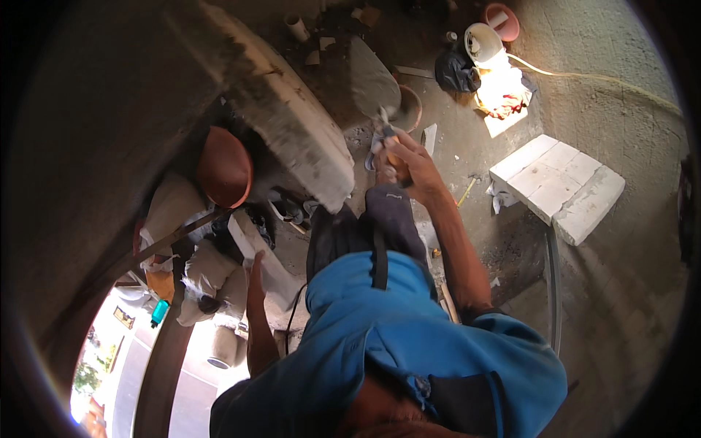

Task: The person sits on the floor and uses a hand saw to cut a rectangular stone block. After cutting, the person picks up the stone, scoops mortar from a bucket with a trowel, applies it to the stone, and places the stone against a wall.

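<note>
My right hand [412, 164] is wrapped round the orange handle of a trowel [374, 79]. Its broad grey pointed blade reaches forward, partly over a round bucket [413, 109]. On the left, my left hand [256, 274] is against the edge of a long pale block [264, 252]; its fingers are mostly hidden, so I cannot tell whether it grips the block. Between and ahead of my hands runs a low, rough-edged wall [292, 117], with grey mortar-like smears along its face.
White blocks [558, 179] sit together at the right. Farther back are a white bucket [483, 44], a pink bucket [501, 22], a black bag [456, 71] and a yellow cable [584, 74]. An orange-brown basin [225, 168] and pale sacks [173, 208] stand left.
</note>
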Demonstrator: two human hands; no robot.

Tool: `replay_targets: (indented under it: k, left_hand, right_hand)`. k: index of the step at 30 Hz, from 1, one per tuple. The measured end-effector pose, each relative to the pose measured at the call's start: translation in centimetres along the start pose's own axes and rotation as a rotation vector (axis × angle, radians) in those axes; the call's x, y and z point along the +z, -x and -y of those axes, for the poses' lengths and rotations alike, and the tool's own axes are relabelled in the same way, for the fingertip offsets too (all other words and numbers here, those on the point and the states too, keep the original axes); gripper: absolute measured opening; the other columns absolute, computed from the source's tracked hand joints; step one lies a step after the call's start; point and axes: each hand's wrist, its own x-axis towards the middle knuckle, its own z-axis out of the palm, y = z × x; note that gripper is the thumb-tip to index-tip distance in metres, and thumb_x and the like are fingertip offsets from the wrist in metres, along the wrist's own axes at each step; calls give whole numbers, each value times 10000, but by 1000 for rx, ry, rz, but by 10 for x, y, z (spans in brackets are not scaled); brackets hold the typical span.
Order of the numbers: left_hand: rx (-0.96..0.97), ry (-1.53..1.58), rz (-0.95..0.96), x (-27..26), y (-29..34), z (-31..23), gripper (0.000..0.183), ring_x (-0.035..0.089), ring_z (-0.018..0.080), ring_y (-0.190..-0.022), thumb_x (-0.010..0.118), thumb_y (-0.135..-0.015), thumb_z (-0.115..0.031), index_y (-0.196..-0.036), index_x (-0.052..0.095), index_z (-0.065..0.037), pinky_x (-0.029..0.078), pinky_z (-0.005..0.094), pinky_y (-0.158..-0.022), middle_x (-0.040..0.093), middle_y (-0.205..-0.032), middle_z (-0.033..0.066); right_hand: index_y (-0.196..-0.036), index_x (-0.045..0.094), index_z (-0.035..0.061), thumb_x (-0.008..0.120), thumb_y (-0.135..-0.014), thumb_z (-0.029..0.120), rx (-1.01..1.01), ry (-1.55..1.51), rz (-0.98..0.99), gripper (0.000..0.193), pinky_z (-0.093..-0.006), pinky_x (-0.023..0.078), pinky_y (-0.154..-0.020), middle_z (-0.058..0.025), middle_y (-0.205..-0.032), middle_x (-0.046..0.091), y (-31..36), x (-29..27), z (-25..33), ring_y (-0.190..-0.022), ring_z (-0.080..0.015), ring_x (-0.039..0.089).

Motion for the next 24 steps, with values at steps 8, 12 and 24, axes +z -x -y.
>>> replay_targets:
  k: [8,12,24]
  left_hand:
    - [165,-932,-150,56,47,58,1032,591,401,-1209,847,-718,-352,-1501,301,40,475,491,-1029,566,-1336,272]
    - [-121,-1321,-17,143,46,32,1057,599,451,-1234,850,-679,-349,-1505,288,-4,486,515,-1029,579,-1352,291]
    - [365,-1222,386,347,-67,18,945,566,456,-1246,849,-765,-296,-1487,320,7,486,524,-1021,541,-1362,301]
  right_hand:
    - [-1061,697,-22,596,-916,349,190,1197,-465,411,-485,557,-735,-218,-847,714,-208,-364,-153,-842,-391,721]
    - [-1133,640,-19,590,-903,279,78,1570,-443,380,-556,547,-873,-254,-1066,691,-319,-426,-189,-987,-488,685]
    - [-1156,674,64,559,-938,183,59,2042,-156,273,-504,598,-708,-173,-1168,669,-331,-451,-215,-873,-407,741]
